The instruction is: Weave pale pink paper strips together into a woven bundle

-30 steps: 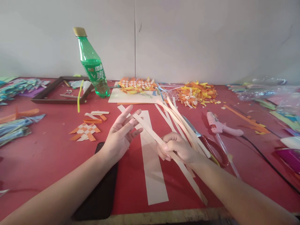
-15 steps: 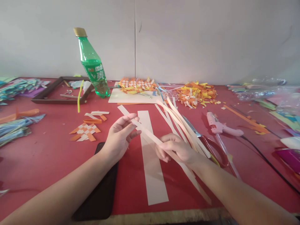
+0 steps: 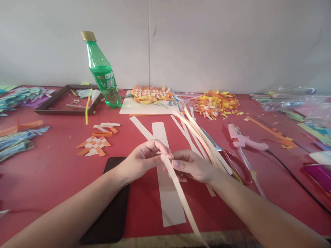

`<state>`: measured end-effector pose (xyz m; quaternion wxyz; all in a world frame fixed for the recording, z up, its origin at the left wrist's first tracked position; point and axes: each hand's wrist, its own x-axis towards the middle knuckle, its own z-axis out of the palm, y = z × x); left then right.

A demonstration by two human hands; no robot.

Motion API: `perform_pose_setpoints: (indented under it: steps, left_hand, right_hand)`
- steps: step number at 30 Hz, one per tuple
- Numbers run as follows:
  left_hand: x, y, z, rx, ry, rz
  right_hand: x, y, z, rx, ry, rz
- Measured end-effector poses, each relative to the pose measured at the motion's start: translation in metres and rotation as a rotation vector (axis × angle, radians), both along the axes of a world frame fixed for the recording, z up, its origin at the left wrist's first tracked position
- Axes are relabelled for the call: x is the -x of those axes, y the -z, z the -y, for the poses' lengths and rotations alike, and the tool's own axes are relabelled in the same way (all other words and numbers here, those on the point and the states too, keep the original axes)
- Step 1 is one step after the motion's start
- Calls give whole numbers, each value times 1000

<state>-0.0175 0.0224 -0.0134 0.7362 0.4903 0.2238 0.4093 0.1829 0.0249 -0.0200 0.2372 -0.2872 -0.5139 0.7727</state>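
Note:
Near the centre, my left hand (image 3: 148,158) pinches a narrow pale paper strip (image 3: 181,193) at its upper end. The strip slants down to the right, past the table's front edge. My right hand (image 3: 190,165) is close beside the left, thumb and fingers together at the strip; whether it grips the strip is hard to make out. Under both hands a wide white strip (image 3: 169,203) lies on the red table (image 3: 144,213). Another narrow strip (image 3: 141,126) lies up and left of my hands. A bundle of pale strips (image 3: 204,137) rests just behind my right hand.
A black phone-like slab (image 3: 110,210) lies under my left forearm. Red-handled scissors (image 3: 239,165) and a pink glue gun (image 3: 241,140) are at right. Behind stand a green bottle (image 3: 104,81), a dark frame (image 3: 59,112) and woven orange pieces (image 3: 152,94). A checked piece (image 3: 94,145) lies left.
My left hand has moved right and down to meet my right hand. The held strip, stretched between the hands before, now hangs toward the front edge at a steeper slant.

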Motion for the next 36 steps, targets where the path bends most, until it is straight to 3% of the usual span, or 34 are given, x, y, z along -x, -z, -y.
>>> perform_pose_setpoints:
  steps: [5, 9, 13, 18, 25, 36]
  left_hand:
    - [-1, -2, -1, -15, -19, -85]
    - [-2, -1, 0, 12, -67, -123]
    - [-4, -2, 1, 125, -155, -131]
    - [-4, -4, 1, 317, -85, -89]
    - [-6, -6, 3, 165, -104, -379]
    - [-6, -6, 4, 82, -28, -423]
  right_hand:
    - [1, -4, -1, -42, -22, 50]
    - [1, -1, -2, 10, 51, 30]
    - [0, 0, -3, -10, 160, 59]
    - [1, -5, -3, -2, 226, 76]
    - [0, 0, -3, 28, 268, 95]
    - [-1, 0, -2, -161, 237, 144]
